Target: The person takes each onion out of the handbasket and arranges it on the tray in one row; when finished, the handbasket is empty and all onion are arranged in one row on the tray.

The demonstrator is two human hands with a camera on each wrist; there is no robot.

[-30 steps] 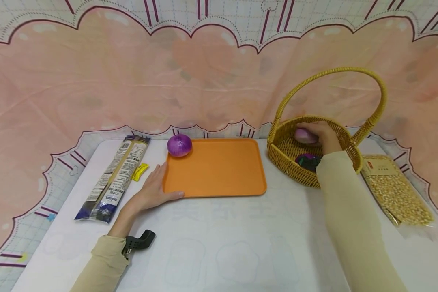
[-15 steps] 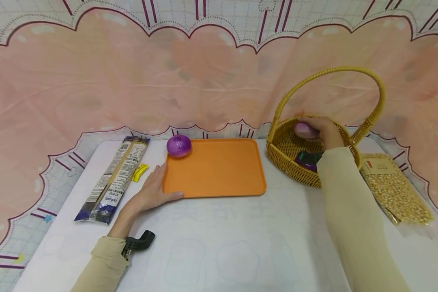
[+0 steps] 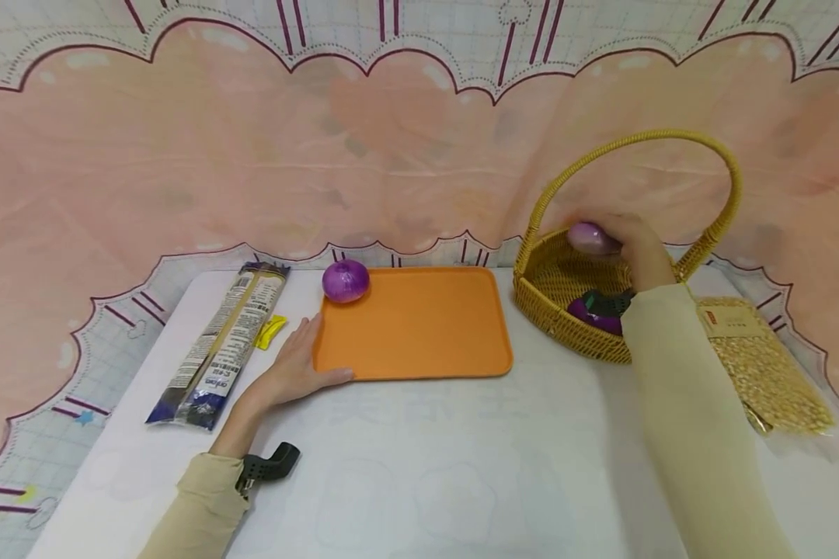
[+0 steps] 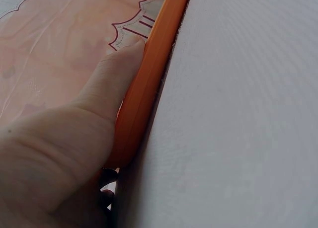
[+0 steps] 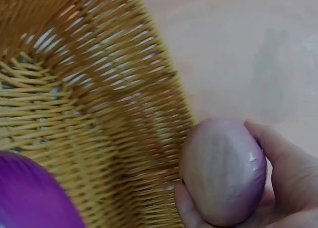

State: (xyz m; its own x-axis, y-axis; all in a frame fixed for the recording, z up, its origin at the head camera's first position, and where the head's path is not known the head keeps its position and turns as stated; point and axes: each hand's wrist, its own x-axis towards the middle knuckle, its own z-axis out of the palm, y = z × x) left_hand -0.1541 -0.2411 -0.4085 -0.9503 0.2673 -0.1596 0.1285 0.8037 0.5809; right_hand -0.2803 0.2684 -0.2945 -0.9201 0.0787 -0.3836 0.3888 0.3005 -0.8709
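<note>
My right hand [image 3: 632, 237] grips a pale purple onion [image 3: 591, 237] above the back of the wicker basket [image 3: 548, 320]; in the right wrist view, thumb and fingers wrap around this onion [image 5: 223, 171] beside the basket wall [image 5: 149, 109]. Inside the basket lies a deep purple rounded thing [image 3: 601, 320], partly covered by the dark wrist camera [image 3: 610, 301]. My left hand [image 3: 297, 365] rests at the near left corner of an orange tray [image 3: 416, 322], fingers straight along its left edge, thumb along the front rim [image 4: 139, 89]. A glossy purple onion [image 3: 346, 280] sits on the tray's back left corner.
A long blue-ended package [image 3: 220, 345] lies on the white table left of the tray, with a small yellow packet [image 3: 270, 331] beside it. Right of the basket is a bag of yellow kernels [image 3: 769, 369]. The tall basket handle [image 3: 643, 140] arches above the right hand.
My right hand has raised the pale onion from inside the basket, moving up and slightly right. More of the deep purple thing in the basket now shows. The left hand stays on the tray.
</note>
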